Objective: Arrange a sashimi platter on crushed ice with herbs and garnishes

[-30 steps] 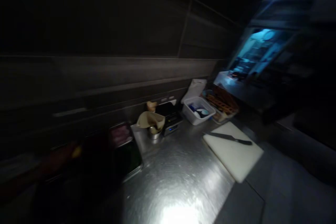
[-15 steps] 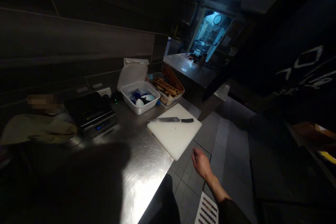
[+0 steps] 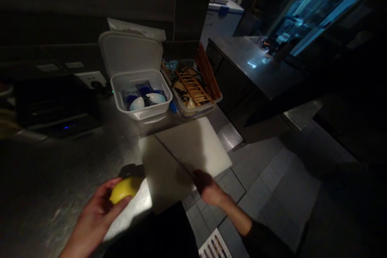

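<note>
My left hand [image 3: 93, 213] is wrapped round a yellow lemon [image 3: 123, 188] just above the steel counter [image 3: 60, 177], left of the white cutting board [image 3: 184, 153]. My right hand [image 3: 208, 189] is closed on the handle of a knife [image 3: 173, 156] at the board's near edge. The blade lies across the board, pointing away to the left. The scene is dim and the knife handle is hidden inside my fist.
Behind the board stands a white lidded tub [image 3: 140, 88] with small blue and white bowls, and beside it a clear box [image 3: 193, 88] of wooden sticks. A black appliance [image 3: 51, 105] sits at the left. Tiled floor [image 3: 266, 185] and another steel counter [image 3: 254, 68] lie right.
The view swung down onto the board. My right hand rose from beside the counter and closed on the knife. My left hand came into view holding the lemon.
</note>
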Tool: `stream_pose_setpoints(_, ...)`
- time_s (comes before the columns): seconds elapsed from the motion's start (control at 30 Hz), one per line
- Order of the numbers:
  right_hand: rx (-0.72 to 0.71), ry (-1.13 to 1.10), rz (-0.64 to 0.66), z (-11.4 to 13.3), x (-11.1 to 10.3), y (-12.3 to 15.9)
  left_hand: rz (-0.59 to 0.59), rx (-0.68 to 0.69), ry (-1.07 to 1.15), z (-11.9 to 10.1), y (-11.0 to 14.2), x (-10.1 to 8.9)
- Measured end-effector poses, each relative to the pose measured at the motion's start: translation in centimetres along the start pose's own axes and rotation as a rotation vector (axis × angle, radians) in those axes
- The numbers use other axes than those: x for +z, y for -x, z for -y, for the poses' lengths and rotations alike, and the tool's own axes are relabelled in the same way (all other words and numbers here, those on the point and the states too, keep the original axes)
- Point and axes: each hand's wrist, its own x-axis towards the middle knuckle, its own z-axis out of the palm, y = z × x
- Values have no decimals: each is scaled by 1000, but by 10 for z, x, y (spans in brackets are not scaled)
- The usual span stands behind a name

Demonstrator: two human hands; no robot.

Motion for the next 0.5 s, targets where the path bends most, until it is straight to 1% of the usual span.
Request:
stream_pose_setpoints(0.07, 34, -174, 53, -7, 15, 25, 1, -49, 201, -13, -8, 37)
stream_pose_setpoints(0.13, 70, -259, 0, -13, 18, 39, 16, -36, 313, -19, -19, 76)
stream_pose_setpoints(0.17, 83, -279, -52, -15, 15, 43, 18, -6, 300, -20, -23, 92)
stream_pose_setpoints(0.2, 91, -277, -103, -17, 11, 46, 29, 30, 237, -20, -27, 105)
stream_pose_setpoints(0.23, 91, -255, -137, -19, 6, 49, 33, 78, 149, -19, -30, 113)
stream_pose_setpoints(0.27, 89, -234, -150, -20, 1, 52, 36, 129, 46, -18, -32, 118)
stream_pose_setpoints(0.3, 90, -224, -134, -22, -2, 56, 36, 176, -55, -18, -34, 119)
stream_pose_setpoints(0.37, 106, -234, -73, -23, -4, 66, 45, 264, -205, -19, -35, 113)
stream_pose_setpoints(0.43, 138, -223, -5, -23, -1, 75, 116, 325, -313, -26, -36, 104)
stream_pose_setpoints(0.5, 171, -139, 79, -20, 4, 81, 211, 349, -403, -34, -37, 97)
